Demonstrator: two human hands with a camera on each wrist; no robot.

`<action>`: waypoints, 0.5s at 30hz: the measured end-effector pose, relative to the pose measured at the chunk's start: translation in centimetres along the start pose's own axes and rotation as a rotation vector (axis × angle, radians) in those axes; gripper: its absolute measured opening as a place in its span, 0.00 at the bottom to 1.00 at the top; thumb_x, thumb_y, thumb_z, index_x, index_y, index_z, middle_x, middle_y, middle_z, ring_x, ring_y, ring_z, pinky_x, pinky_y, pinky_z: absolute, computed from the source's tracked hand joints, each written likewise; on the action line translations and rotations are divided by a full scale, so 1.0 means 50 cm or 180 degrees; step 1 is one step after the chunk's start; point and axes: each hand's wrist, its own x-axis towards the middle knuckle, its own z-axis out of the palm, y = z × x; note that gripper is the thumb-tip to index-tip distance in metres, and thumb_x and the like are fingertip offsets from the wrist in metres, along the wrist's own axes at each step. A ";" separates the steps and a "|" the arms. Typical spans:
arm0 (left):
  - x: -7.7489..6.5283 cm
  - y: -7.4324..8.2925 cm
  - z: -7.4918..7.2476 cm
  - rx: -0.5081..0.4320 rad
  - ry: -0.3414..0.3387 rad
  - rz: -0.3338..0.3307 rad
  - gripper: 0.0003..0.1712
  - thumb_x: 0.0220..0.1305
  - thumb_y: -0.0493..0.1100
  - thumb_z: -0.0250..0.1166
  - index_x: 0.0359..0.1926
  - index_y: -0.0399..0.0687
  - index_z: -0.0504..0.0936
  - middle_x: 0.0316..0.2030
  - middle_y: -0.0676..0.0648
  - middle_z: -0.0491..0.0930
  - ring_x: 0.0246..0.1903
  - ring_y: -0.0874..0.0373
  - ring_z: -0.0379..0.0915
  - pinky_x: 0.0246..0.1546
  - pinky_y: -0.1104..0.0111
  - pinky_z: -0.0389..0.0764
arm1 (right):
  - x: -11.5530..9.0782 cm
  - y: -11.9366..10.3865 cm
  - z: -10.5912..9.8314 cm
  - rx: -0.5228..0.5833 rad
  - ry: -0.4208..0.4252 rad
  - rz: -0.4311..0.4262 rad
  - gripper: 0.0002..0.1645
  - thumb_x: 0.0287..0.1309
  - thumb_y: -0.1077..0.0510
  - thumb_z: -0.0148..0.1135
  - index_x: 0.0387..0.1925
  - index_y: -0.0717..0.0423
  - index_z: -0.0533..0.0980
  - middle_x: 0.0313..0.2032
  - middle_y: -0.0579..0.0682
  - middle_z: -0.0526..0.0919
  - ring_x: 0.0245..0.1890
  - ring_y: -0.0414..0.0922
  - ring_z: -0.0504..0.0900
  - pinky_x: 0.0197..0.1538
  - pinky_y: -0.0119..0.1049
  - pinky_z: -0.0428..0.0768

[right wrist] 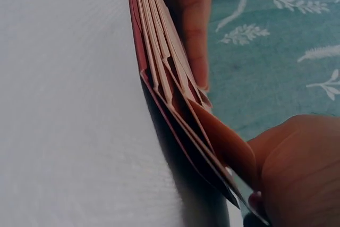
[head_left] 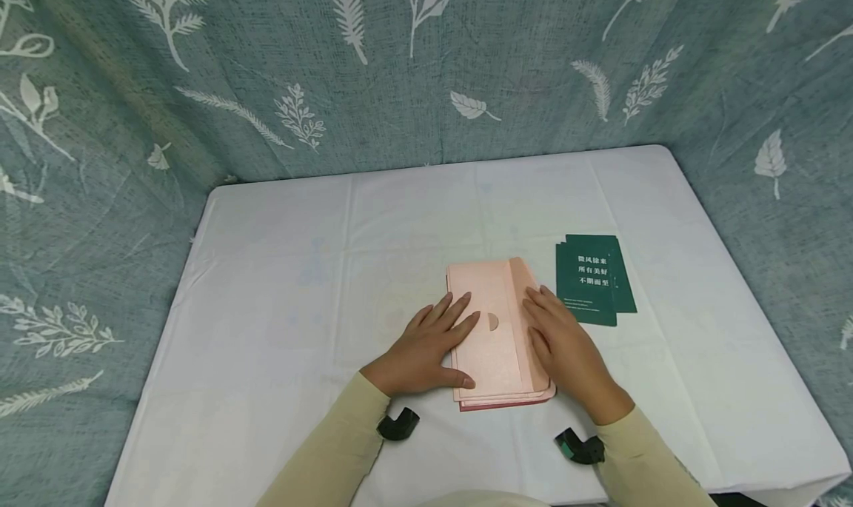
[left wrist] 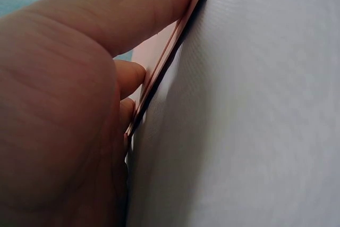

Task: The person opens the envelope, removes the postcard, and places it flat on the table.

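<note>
A stack of pale pink envelopes (head_left: pixel 496 285) lies on the white table, with a dark red edge showing at the bottom. Its top envelope has a small half-round cutout, and a flap (right wrist: pixel 223 136) along the right side stands slightly raised. My left hand (head_left: pixel 426 351) rests with spread fingers on the stack's left part, thumb near the lower edge. At the right side my right hand (head_left: pixel 573 351) lays extended fingers against the flap. In the right wrist view, the stack's layered edges (right wrist: pixel 159 51) fan apart, while its fingertips are hidden.
Dark green cards (head_left: pixel 586 300) with white lettering overlap each other just beyond my right hand. The white cloth-covered table (head_left: pixel 280 329) is bordered by a green leaf-patterned curtain (head_left: pixel 426 85). Black wrist devices (head_left: pixel 398 424) sit at both sleeves.
</note>
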 end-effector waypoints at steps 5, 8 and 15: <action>0.001 0.002 -0.001 -0.0013 -0.0006 -0.0013 0.62 0.68 0.66 0.74 0.88 0.48 0.52 0.88 0.46 0.34 0.85 0.47 0.22 0.79 0.44 0.39 | 0.001 0.004 0.002 -0.0083 -0.0095 0.0051 0.28 0.74 0.65 0.66 0.72 0.69 0.75 0.76 0.61 0.71 0.80 0.61 0.62 0.75 0.60 0.65; 0.001 0.003 -0.002 -0.0041 -0.0014 -0.0020 0.62 0.68 0.66 0.74 0.88 0.47 0.51 0.88 0.46 0.33 0.85 0.47 0.22 0.79 0.44 0.38 | 0.002 0.005 0.002 -0.0089 -0.0148 0.0085 0.28 0.75 0.64 0.66 0.72 0.68 0.76 0.76 0.61 0.72 0.79 0.62 0.64 0.74 0.61 0.66; 0.006 0.012 0.006 -0.0156 0.0043 -0.0179 0.65 0.68 0.67 0.73 0.88 0.42 0.47 0.88 0.48 0.33 0.85 0.50 0.21 0.80 0.45 0.36 | 0.004 0.008 0.002 -0.0099 -0.0200 0.0063 0.28 0.75 0.64 0.66 0.72 0.69 0.75 0.76 0.61 0.71 0.79 0.61 0.65 0.74 0.60 0.66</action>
